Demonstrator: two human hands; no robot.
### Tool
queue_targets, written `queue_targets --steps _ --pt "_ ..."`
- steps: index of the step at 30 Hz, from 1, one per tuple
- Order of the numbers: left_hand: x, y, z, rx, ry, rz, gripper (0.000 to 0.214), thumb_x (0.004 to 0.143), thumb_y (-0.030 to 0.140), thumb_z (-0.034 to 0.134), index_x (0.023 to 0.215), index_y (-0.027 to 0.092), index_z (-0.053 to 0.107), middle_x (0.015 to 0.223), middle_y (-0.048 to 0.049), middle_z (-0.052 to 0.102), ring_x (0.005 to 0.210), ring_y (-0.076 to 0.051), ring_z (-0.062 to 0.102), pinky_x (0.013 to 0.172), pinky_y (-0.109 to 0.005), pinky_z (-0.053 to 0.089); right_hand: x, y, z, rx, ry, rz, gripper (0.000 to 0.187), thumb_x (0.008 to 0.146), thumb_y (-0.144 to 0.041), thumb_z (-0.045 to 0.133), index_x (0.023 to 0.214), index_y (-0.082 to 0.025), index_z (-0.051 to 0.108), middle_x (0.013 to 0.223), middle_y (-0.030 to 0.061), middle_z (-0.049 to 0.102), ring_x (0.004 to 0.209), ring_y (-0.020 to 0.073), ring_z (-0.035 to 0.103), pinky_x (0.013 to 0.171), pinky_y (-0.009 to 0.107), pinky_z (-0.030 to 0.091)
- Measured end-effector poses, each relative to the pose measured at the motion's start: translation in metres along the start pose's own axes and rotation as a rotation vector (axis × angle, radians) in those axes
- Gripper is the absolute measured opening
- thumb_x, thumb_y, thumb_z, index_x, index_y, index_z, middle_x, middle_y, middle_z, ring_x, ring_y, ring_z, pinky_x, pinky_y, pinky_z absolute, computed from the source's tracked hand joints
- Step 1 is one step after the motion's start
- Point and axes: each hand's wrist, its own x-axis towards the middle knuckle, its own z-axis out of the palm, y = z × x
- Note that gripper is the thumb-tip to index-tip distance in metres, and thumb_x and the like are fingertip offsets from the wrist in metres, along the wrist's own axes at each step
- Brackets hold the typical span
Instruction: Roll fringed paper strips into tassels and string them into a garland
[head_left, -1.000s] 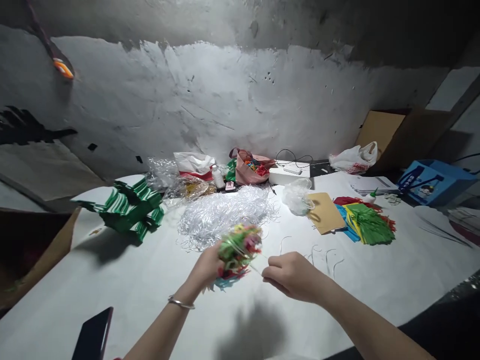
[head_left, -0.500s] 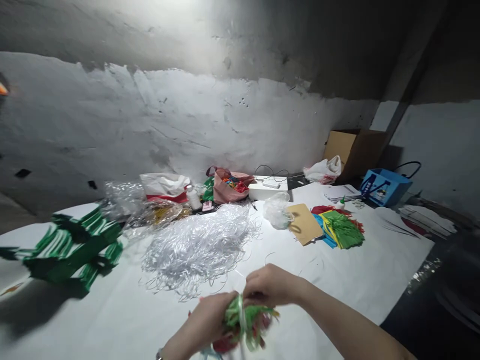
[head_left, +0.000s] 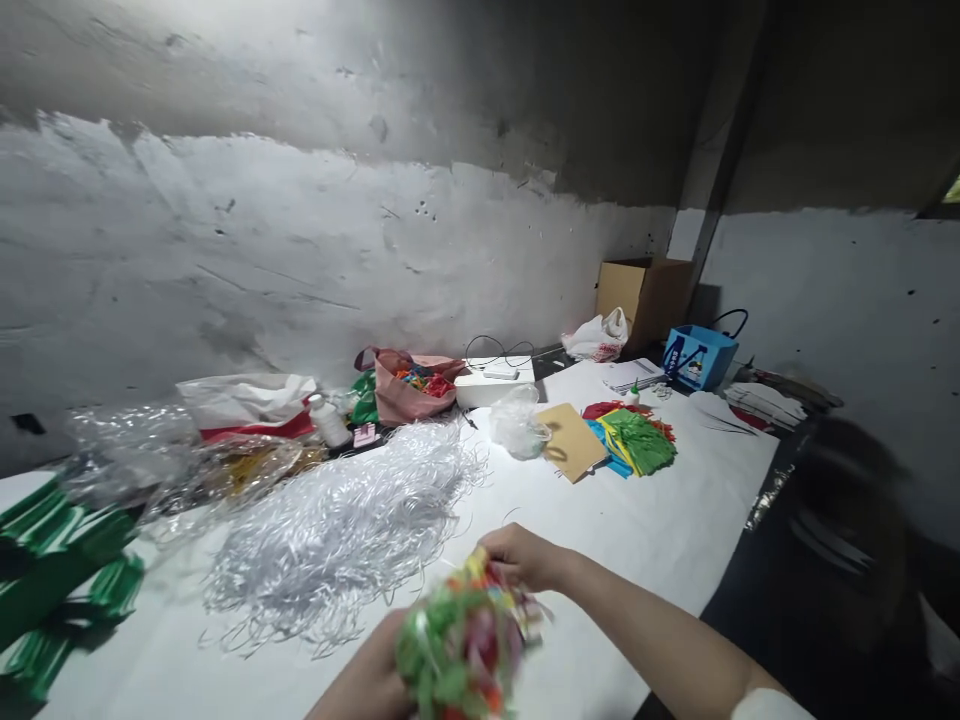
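Both hands hold a bundle of coloured fringed paper [head_left: 461, 645], green, red, orange and yellow, low in the middle of the view and blurred by motion. My left hand [head_left: 367, 680] grips it from below. Closed on its far top edge are the fingers of my right hand [head_left: 521, 555]. A thin white strip seems wound round the bundle. Just behind it lies a large heap of white shredded strips [head_left: 337, 525] on the white table [head_left: 675, 520].
Green folded paper [head_left: 52, 575] lies at the left. Clear plastic bags [head_left: 150, 460], a small white bottle [head_left: 328, 420], a pink bag [head_left: 409, 385] and a white box [head_left: 491, 385] stand near the wall. Brown card [head_left: 570, 440] and fringed paper stacks [head_left: 634, 440] lie right; a blue bag [head_left: 697, 355] beyond.
The view has swung to the right. The bundle has come closer to the camera, and my right hand has moved from pulling a strip at its side onto its top.
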Motion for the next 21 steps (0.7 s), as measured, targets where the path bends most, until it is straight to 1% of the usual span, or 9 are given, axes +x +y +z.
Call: queue_targets --steps 2,4,6,8,11,13,15,18,21 --pt "0.002 -0.002 -0.004 -0.027 0.209 -0.045 0.020 0.074 0.034 0.056 0.083 0.019 0.066 0.090 -0.0066 0.073 0.088 -0.029 0.065 0.076 -0.032 0.051 -0.010 -0.004 0.011 -0.049 -0.050 0.011 0.021 0.097 -0.022 0.049 0.092 -0.015 0.067 0.090 0.0024 0.073 0.076 0.0145 0.066 0.063 0.020 0.044" --pt "0.004 -0.004 -0.008 0.148 0.334 -0.152 0.018 0.072 0.028 0.056 0.086 0.020 0.064 0.089 -0.0062 0.072 0.089 -0.029 0.065 0.075 -0.032 0.049 -0.020 -0.015 0.018 -0.150 -0.107 -0.011 0.019 0.094 -0.026 0.052 0.089 -0.018 0.068 0.086 0.0026 0.072 0.072 0.0163 0.064 0.060 0.022 0.043" --pt "0.005 -0.003 -0.005 0.368 0.254 -0.220 0.020 0.066 0.022 0.060 0.086 0.023 0.064 0.085 -0.0044 0.072 0.087 -0.029 0.065 0.074 -0.030 0.047 -0.023 -0.024 0.013 -0.191 -0.107 -0.057 0.018 0.092 -0.030 0.055 0.088 -0.019 0.068 0.084 0.0035 0.072 0.072 0.0169 0.063 0.060 0.023 0.043" --pt "0.002 0.004 0.002 0.420 0.060 -0.162 0.021 0.064 0.019 0.064 0.084 0.024 0.065 0.084 -0.0031 0.072 0.086 -0.028 0.065 0.074 -0.029 0.047 -0.016 -0.025 -0.001 -0.048 -0.037 -0.086 0.016 0.091 -0.030 0.057 0.088 -0.020 0.070 0.085 0.0033 0.072 0.075 0.0159 0.064 0.065 0.022 0.045" --pt "-0.005 0.014 0.010 0.110 -0.160 0.044 0.021 0.069 0.021 0.065 0.090 0.022 0.067 0.091 -0.0038 0.073 0.084 -0.025 0.065 0.075 -0.029 0.048 -0.003 -0.015 -0.012 0.182 0.048 -0.023 0.024 0.094 -0.030 0.054 0.087 -0.015 0.071 0.082 0.0043 0.071 0.075 0.0151 0.064 0.069 0.022 0.047" --pt "-0.009 0.011 0.008 -0.148 -0.095 0.104 0.025 0.072 0.023 0.065 0.096 0.019 0.067 0.096 -0.0061 0.073 0.085 -0.024 0.065 0.075 -0.029 0.050 -0.005 -0.012 -0.004 0.191 0.057 0.023 0.031 0.098 -0.028 0.046 0.089 -0.013 0.071 0.080 0.0051 0.070 0.073 0.0160 0.064 0.066 0.023 0.047" --pt "-0.012 0.001 0.003 -0.222 0.089 0.047 0.017 0.076 0.025 0.061 0.089 0.015 0.067 0.091 -0.0078 0.072 0.083 -0.024 0.065 0.071 -0.029 0.049 -0.015 -0.020 0.011 0.152 0.040 0.043 0.030 0.098 -0.025 0.043 0.092 -0.015 0.071 0.080 0.0048 0.070 0.071 0.0165 0.064 0.064 0.023 0.046" --pt "-0.015 -0.012 -0.001 0.019 0.269 -0.140 0.007 0.073 0.020 0.056 0.076 0.016 0.062 0.077 -0.0048 0.069 0.076 -0.024 0.064 0.063 -0.028 0.046 -0.030 -0.045 0.023 -0.022 -0.023 0.041 0.024 0.096 -0.025 0.048 0.089 -0.020 0.069 0.079 0.0036 0.070 0.068 0.0158 0.062 0.061 0.023 0.042" --pt "-0.020 -0.008 0.005 0.287 0.202 -0.141 0.020 0.064 0.012 0.057 0.082 0.021 0.062 0.082 -0.0020 0.070 0.078 -0.024 0.063 0.067 -0.028 0.043 -0.024 -0.065 0.012 -0.165 -0.004 -0.009 0.024 0.095 -0.025 0.049 0.082 -0.020 0.068 0.078 0.0030 0.067 0.066 0.0143 0.058 0.059 0.023 0.039"
